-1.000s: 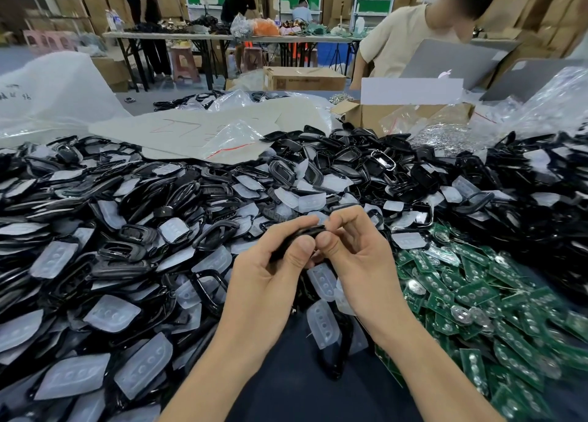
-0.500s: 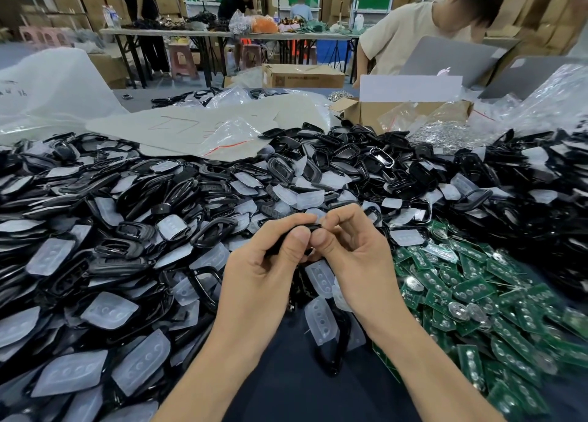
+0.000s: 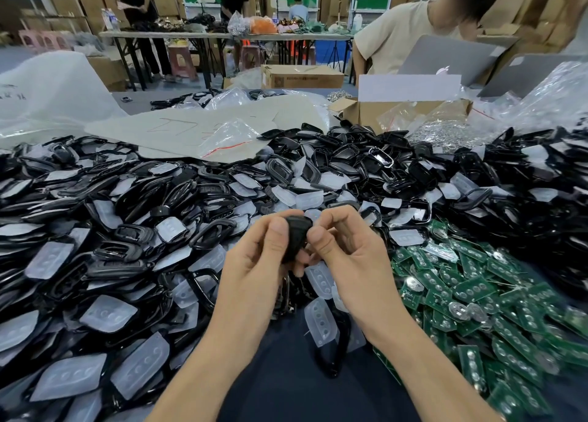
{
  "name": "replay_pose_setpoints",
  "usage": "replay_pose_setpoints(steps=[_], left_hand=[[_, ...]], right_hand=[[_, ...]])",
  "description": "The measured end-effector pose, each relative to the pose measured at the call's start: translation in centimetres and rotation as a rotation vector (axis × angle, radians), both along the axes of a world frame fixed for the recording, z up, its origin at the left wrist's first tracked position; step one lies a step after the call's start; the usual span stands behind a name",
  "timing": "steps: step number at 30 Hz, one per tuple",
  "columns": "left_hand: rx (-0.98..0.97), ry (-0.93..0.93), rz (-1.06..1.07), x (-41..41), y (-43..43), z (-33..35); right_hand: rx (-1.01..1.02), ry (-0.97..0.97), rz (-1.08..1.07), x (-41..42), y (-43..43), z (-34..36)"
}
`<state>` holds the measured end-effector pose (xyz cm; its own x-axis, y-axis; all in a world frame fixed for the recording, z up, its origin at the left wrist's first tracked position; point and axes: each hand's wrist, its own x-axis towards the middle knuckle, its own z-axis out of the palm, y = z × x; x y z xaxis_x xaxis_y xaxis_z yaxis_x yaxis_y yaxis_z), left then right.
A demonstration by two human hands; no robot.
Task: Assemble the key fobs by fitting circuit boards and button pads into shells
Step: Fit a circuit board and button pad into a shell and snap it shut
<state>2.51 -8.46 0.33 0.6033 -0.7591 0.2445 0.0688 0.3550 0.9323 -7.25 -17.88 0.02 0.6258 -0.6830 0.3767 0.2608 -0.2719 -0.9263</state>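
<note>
A black key fob shell is held upright between both hands above the table's middle. My left hand grips its left side with the thumb on its face. My right hand pinches its right edge with thumb and curled fingers. What sits inside the shell is hidden. Black shells and translucent button pads lie heaped together to the left and behind. Green circuit boards are piled at the right.
A loose button pad and a black frame lie on the dark cloth below my hands. A cardboard box, plastic bags and a person in a beige shirt are behind the piles.
Both hands have turned the black shell from edge-on to more upright, so its dark face now shows between the thumbs. The hands stay in the same spot.
</note>
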Motion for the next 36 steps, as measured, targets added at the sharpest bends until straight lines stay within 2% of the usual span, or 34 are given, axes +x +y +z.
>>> replay_pose_setpoints(steps=[2,4,8,22,30,36], left_hand=[[-0.007,0.252,-0.045,0.26,-0.1,0.3],[0.025,0.428,-0.098,0.55,-0.18,0.45],[0.081,0.585,-0.219,0.54,-0.31,0.64],[0.116,0.581,-0.288,0.56,-0.32,0.49],[0.004,0.458,-0.394,0.52,0.0,0.39],[0.03,0.342,-0.299,0.61,-0.11,0.01]], right_hand=[[-0.004,0.011,0.012,-0.03,0.16,0.17],[0.008,0.009,0.029,-0.01,0.25,0.27],[0.009,0.027,0.03,0.2,0.22,0.0],[-0.003,0.044,0.04,0.29,0.14,-0.16],[0.039,0.001,0.073,-0.08,0.12,0.14],[0.042,0.004,0.06,-0.23,0.09,0.37]])
